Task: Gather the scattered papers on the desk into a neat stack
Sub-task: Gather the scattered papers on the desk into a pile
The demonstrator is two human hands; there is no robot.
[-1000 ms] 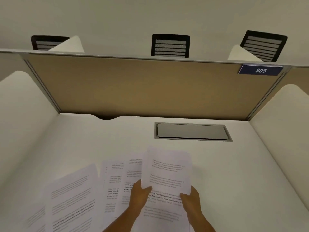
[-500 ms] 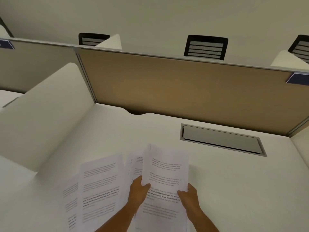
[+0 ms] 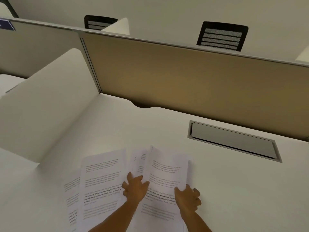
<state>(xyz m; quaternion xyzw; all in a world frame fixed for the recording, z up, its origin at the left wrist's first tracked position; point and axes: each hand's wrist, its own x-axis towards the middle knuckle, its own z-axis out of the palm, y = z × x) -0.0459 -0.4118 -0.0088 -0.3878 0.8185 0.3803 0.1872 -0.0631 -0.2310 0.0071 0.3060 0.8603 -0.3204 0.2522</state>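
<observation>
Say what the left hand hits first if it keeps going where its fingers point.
Probably the partly covered printed sheets just beyond the left hand; past them, bare desk up to the tan divider panel. Depth unclear.

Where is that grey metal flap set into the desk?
In the head view, the grey flap sits recessed in the white desk on the right side, just before the tan partition, beyond the right hand.

Partition (image 3: 192, 84): tan panel, beyond hands.
Side divider (image 3: 45, 104): white, left of them.
Chairs (image 3: 222, 36): black mesh, behind partition.
</observation>
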